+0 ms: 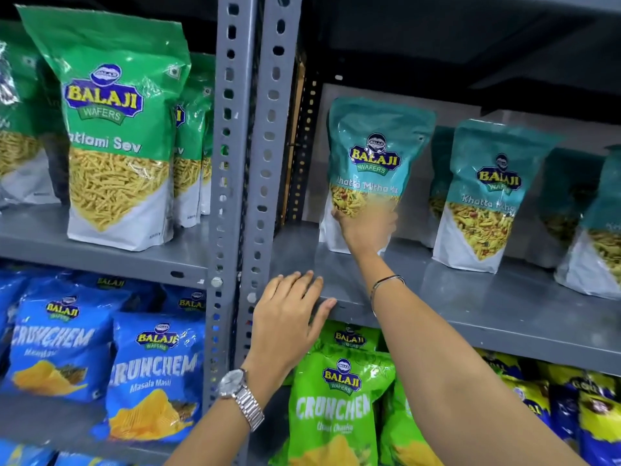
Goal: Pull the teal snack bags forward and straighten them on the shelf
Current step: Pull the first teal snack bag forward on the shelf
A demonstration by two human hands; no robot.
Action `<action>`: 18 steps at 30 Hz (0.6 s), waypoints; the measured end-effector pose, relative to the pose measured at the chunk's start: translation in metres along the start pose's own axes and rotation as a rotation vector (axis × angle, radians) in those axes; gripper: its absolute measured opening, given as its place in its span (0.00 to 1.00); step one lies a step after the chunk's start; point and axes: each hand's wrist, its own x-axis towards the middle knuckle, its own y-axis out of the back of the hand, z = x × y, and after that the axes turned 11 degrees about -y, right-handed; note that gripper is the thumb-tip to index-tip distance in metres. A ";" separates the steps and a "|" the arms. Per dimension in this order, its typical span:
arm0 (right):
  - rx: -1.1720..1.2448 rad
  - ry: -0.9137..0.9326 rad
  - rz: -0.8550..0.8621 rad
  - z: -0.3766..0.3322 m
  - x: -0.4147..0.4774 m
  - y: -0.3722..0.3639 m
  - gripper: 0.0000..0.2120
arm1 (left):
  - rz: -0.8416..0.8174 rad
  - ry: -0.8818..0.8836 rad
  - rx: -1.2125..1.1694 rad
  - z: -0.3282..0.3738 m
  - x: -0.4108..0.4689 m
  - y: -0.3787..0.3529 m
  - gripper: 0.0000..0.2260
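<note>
Left bay, outside the task: green sev bags [114, 129] upright on the upper shelf, blue chip bags [154, 378] below.

Left hand [285, 317] flat on the front lip of the grey shelf [487, 331], beside the slotted upright [265, 163]. Fingers extended and close together, nothing held; apparently a brace only.

Right hand [366, 230] reaching in over the shelf, against the lower front of the leftmost teal snack bag [376, 163]. Hand blurred; fingers seemingly wrapped at the base of the bag, closure not certain. Bag upright, well back from the front edge, close to the rear wall, near the left end of the bay.

Second teal bag [487, 196] to the right, standing slightly nearer the front and turned a little. More teal bags behind it and at the right border [598, 237], uneven in depth and angle.

Step in hand, by judgement: first pull-forward, at the leftmost bag. Row not yet aligned.

Next move calls for: draw the base toward the front lip, keep the bag upright, square the printed face outward. Pouch soft and tall, so likely to tip if pulled high; low grip advised. Then repeat rightward.
</note>
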 end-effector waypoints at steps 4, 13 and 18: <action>-0.008 0.006 -0.012 0.004 -0.012 0.014 0.57 | -0.010 0.003 -0.009 0.000 0.000 0.002 0.18; -0.079 0.019 0.044 0.013 -0.054 0.054 0.57 | -0.095 0.033 -0.044 0.002 0.002 0.007 0.20; -0.115 0.027 0.072 0.015 -0.075 0.074 0.56 | -0.140 0.035 -0.067 0.003 0.004 0.012 0.21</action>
